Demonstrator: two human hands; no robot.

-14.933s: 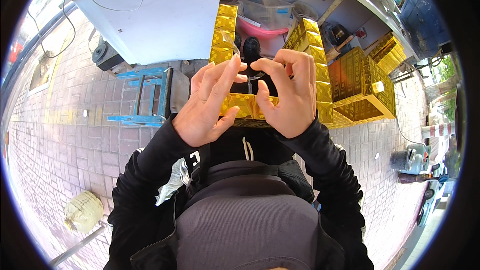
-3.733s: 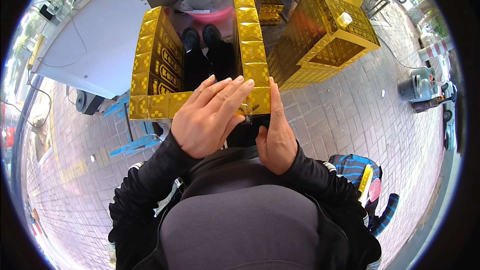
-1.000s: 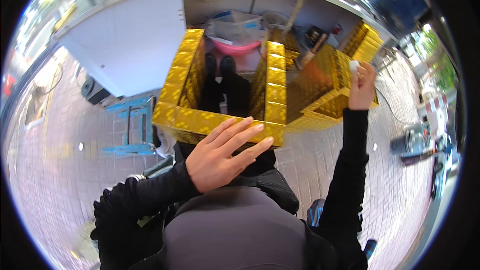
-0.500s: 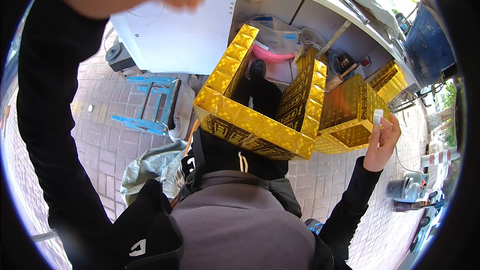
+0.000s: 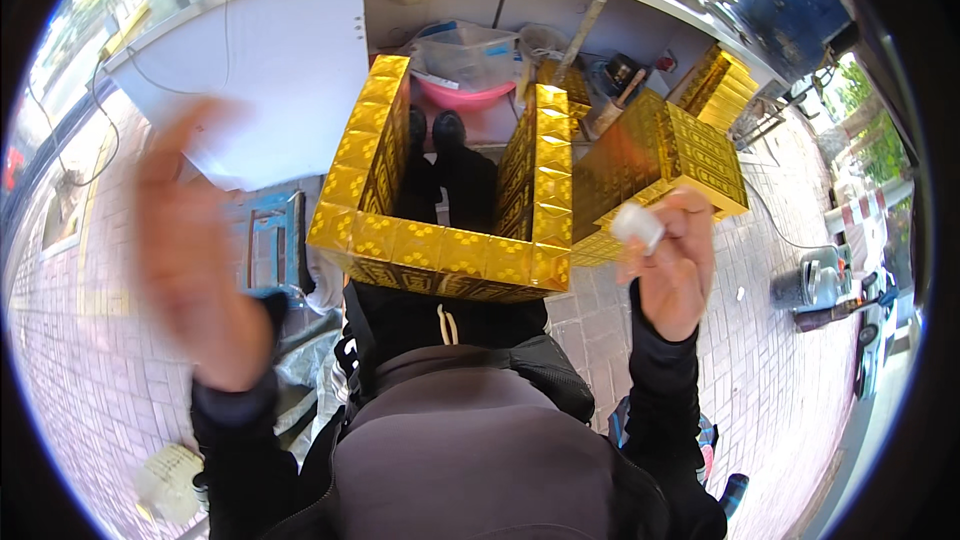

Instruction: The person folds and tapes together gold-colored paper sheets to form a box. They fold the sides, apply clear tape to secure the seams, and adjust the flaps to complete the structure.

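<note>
Across my lap rests a U-shaped piece (image 5: 440,245) folded from shiny gold patterned paper, its open side facing away from me. My left hand (image 5: 195,250) is raised to the left of it, blurred by motion, with its fingers stretched out and nothing visible in them. On the other side my right hand (image 5: 680,265) pinches a small white roll of tape (image 5: 637,227) between thumb and fingers. That hand is just right of the gold piece's near right corner and does not touch it.
Gold paper blocks (image 5: 660,155) are stacked to the right, with more gold pieces (image 5: 715,90) behind. Ahead, a pink basin (image 5: 462,95) and a clear plastic tub (image 5: 470,55) sit under a counter. A blue stool (image 5: 275,245) stands at left on the brick paving.
My left hand has come down from the top left to beside the gold piece. My right hand has moved left and inward with the tape roll. The view has shifted.
</note>
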